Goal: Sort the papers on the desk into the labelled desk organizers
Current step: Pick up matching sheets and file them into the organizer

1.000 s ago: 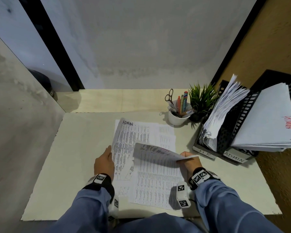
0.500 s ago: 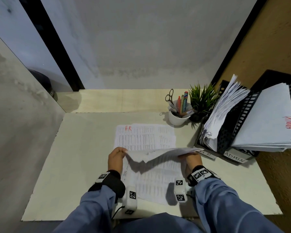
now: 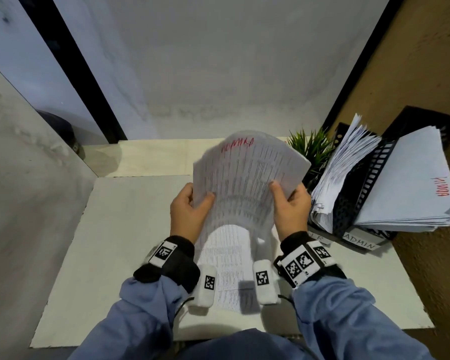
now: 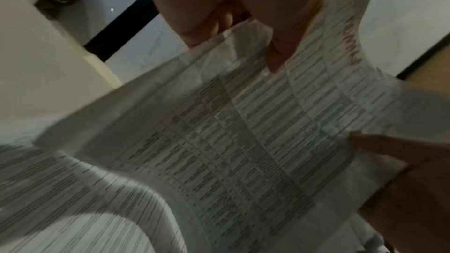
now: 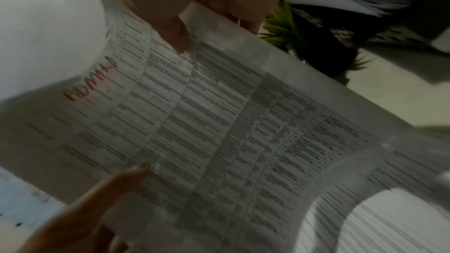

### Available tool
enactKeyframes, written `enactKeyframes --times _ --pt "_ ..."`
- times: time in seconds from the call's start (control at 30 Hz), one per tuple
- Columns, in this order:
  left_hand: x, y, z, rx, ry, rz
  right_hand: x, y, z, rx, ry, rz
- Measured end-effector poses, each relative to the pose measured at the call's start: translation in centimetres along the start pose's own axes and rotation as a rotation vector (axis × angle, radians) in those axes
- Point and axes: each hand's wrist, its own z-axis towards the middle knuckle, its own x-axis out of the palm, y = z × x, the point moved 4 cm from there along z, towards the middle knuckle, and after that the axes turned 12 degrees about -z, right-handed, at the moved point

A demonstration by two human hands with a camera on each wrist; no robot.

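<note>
Both hands hold one printed sheet marked ADMIN in red, raised above the desk and bowed toward me. My left hand pinches its left edge, thumb on the front. My right hand pinches its right edge the same way. The left wrist view shows the sheet under my left thumb; the right wrist view shows the red word on the sheet. More printed papers lie on the desk beneath. The black organizer stands at the right, labelled HR and ADMIN.
The HR slot holds a thick fanned stack; the ADMIN slot holds a stack leaning right. A small green plant stands behind the raised sheet, next to the organizer. A grey wall runs along the desk's left side and back.
The sheet has been lifted off the pile and turned upright, and both hands have risen and moved away from me with it. It now hides the cup of pens.
</note>
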Motion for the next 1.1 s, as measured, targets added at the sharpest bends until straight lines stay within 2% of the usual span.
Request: enactKeyframes --times 0.1,0.23,0.3,0.37,0.43,0.57,0.67,0.83,0.93,0.97,1.03,1.1 --pt "0.6 1.0 -1.0 -0.059 0.105 0.015 0.1 -1.2 -1.1 0.052 0.008 -0.032" --pt "0.9 4.6 -2.0 -0.255 0.162 0.254 0.8 -5.1 -2.9 0.239 0.076 -0.035" --pt "0.9 5.2 -1.8 -0.254 0.155 0.286 0.9 -5.6 -3.0 0.230 0.074 -0.083" --pt "0.8 4.3 -1.5 -0.223 0.101 0.228 0.9 -5.1 -2.5 0.188 0.065 -0.092" --pt "0.7 4.1 -1.3 -0.205 0.103 0.195 0.7 -4.9 -1.9 0.157 0.065 -0.100" --pt "0.4 5.2 -1.9 -0.285 0.230 0.318 0.3 -6.4 -1.6 0.238 0.189 -0.193" --pt "1.3 3.3 -2.1 -0.291 0.317 0.274 -1.4 -4.9 -1.4 0.191 0.196 -0.176" --pt "5.9 -3.8 -1.7 -0.159 0.482 0.216 -7.9 2.0 0.9 -0.084 0.012 -0.122" --pt "10.3 -8.4 -2.4 -0.035 0.525 0.201 -13.6 4.2 3.1 -0.204 -0.238 -0.205" --pt "11.9 -9.7 -2.6 0.011 0.534 0.193 -15.6 4.2 3.9 -0.208 -0.340 -0.249" --pt "15.1 -11.8 -3.1 0.127 0.540 0.202 -19.6 2.8 5.6 -0.125 -0.525 -0.332" --pt "18.0 -13.4 -3.5 0.246 0.509 0.221 -22.9 0.9 6.9 0.016 -0.609 -0.422"
